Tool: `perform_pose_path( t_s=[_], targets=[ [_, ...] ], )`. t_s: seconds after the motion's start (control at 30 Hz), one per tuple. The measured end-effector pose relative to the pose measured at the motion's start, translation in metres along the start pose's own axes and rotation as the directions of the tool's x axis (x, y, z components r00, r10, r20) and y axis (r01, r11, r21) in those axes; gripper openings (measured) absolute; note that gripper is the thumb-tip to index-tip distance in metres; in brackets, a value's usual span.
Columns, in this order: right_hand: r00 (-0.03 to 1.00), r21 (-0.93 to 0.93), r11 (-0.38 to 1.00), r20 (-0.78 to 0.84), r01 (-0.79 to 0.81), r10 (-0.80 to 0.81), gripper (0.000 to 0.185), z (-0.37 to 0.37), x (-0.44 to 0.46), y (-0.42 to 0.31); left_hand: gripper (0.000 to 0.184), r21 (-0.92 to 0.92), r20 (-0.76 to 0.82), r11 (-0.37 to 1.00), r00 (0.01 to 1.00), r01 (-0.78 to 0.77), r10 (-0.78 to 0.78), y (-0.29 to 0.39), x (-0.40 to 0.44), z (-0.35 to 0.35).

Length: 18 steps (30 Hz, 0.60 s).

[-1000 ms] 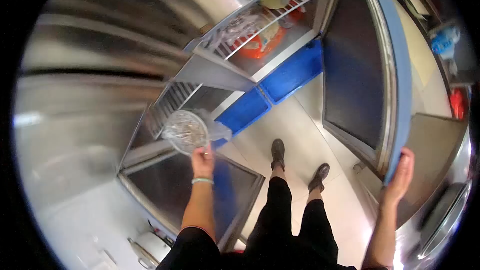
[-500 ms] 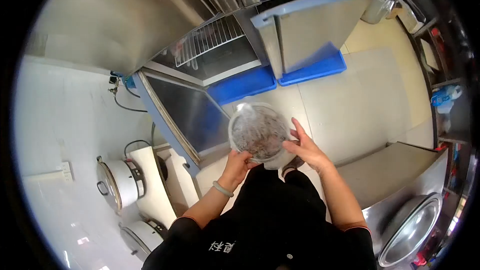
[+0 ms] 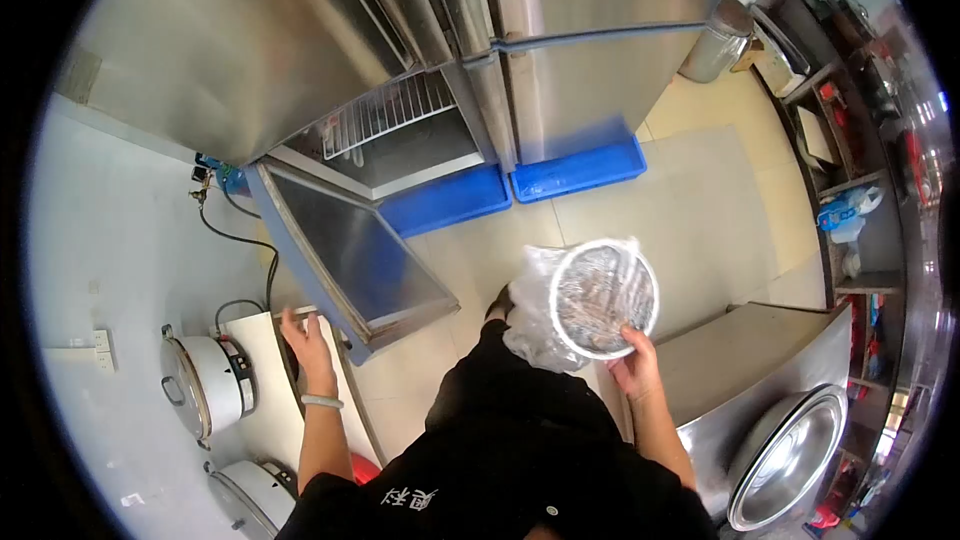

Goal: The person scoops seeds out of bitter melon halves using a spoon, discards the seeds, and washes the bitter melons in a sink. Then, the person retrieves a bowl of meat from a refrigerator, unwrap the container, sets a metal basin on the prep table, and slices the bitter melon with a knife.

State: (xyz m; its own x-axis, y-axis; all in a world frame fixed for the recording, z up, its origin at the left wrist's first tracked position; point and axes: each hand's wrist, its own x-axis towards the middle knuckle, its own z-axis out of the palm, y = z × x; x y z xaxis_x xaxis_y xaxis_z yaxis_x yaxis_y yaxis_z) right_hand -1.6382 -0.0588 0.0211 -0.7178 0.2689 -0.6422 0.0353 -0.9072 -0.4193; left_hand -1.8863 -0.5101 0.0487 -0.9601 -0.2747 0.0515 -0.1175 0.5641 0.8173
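My right hand grips the lower rim of a round bowl covered with clear plastic wrap, its thumb on top. Dark, shredded-looking food shows through the film, too blurred to name. Loose plastic wrap hangs from the bowl's left side. Away to the left, my left hand holds nothing, its fingers apart. It is close to the outer edge of the open lower-left fridge door. Behind that door a wire shelf shows inside the fridge.
Blue trays lie on the floor along the fridge's foot. White rice cookers stand at the left. To the right are a steel counter with a large metal basin and a dark shelf unit holding assorted items.
My left hand has let go of the bowl and moved left toward the open door. The bowl has moved right in my right hand. The lower-right fridge door has gone from open to closed.
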Motion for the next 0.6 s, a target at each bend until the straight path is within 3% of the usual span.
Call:
perform_pose_path(
  t_s=[0.03,0.07,0.17,0.37,0.43,0.53,0.6],
  targets=[
    [0.996,0.049,0.997,-0.079,0.055,-0.051,0.051,0.0,-0.003,-0.005,0.051,-0.024,0.032,0.986,0.986,0.164,-0.163,-0.007,-0.001,0.0],
    [0.989,0.04,0.992,-0.097,0.117,-0.113,0.051,0.001,-0.007,-0.01,0.064,-0.211,0.232,0.747,0.774,0.631,-0.589,0.003,-0.011,0.008],
    [0.942,0.03,0.967,-0.238,0.252,-0.238,0.046,-0.017,-0.011,-0.018,0.081,-0.547,0.532,0.377,0.658,0.748,-0.533,-0.048,-0.009,0.042],
    [0.902,0.152,0.916,-0.289,0.372,-0.319,0.047,-0.017,-0.026,-0.019,0.077,-0.598,0.617,0.323,0.678,0.734,-0.399,0.022,0.006,0.144],
    [0.862,0.144,0.895,-0.369,0.421,-0.347,0.046,0.002,-0.026,-0.014,0.068,-0.583,0.654,0.291,0.65,0.759,-0.386,0.077,0.024,0.183],
    [0.831,0.174,0.873,-0.434,0.456,-0.347,0.045,0.012,-0.031,-0.004,0.059,-0.596,0.764,0.266,0.637,0.758,-0.103,0.082,0.086,0.259],
    [0.795,0.181,0.843,-0.476,0.506,-0.375,0.044,0.023,-0.03,0.002,0.051,-0.597,0.757,0.228,0.635,0.769,-0.156,0.107,0.13,0.317]
  ],
)
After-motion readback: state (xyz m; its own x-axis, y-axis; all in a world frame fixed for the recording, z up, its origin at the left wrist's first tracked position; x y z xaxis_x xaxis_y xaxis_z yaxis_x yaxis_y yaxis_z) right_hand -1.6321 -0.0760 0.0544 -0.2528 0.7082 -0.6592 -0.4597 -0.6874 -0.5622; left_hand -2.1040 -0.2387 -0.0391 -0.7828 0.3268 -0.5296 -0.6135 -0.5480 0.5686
